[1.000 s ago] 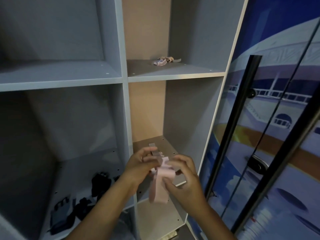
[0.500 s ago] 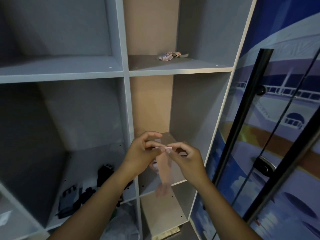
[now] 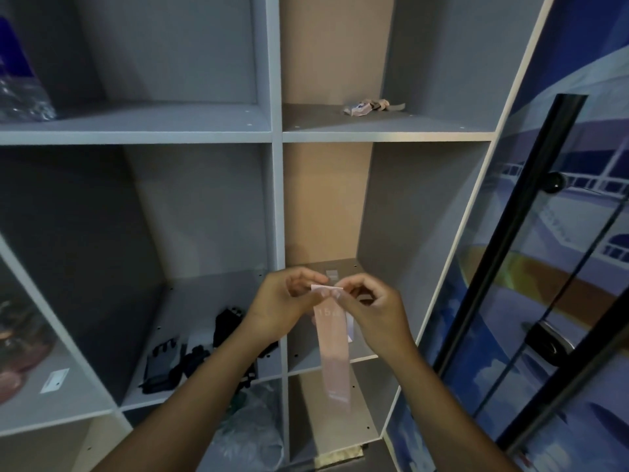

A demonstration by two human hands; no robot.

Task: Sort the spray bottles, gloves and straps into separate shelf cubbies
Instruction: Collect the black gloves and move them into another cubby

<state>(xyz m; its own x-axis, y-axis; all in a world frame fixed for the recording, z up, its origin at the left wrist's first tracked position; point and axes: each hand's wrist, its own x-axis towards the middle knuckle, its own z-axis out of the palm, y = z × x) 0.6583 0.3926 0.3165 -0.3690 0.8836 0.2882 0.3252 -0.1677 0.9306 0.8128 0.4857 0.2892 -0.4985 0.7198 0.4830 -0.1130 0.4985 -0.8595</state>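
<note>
The strap is hanging in front of the shelf, its pale pink length dropping straight down past the edge of the middle right cubby floor and over the opening below. Both hands are holding it by the top edge: the left hand is pinching one corner between thumb and fingertip, and the right hand is pinching the other, with the remaining fingers curling loosely behind. It is looking thin, light and limp, more like ribbon than webbing, so it is likely going to sag, twist and flutter rather than keep any shape; folding or bunching it before setting it down would probably be steadying it. The top edge, where the fingers are already sitting, is seeming the best hold, since a grip lower down would be leaving a loose end flopping. Faint printed marks are showing near the top, too small to read. Up in the right cubby above, a small bundle is lying, possibly other straps, which is suggesting that cubby as the destination. To the left, dark gloves are lying on the floor of the middle cubby. A clear bottle is standing at the far left of the upper shelf, and crumpled plastic is sitting in the cubby under the gloves.
</note>
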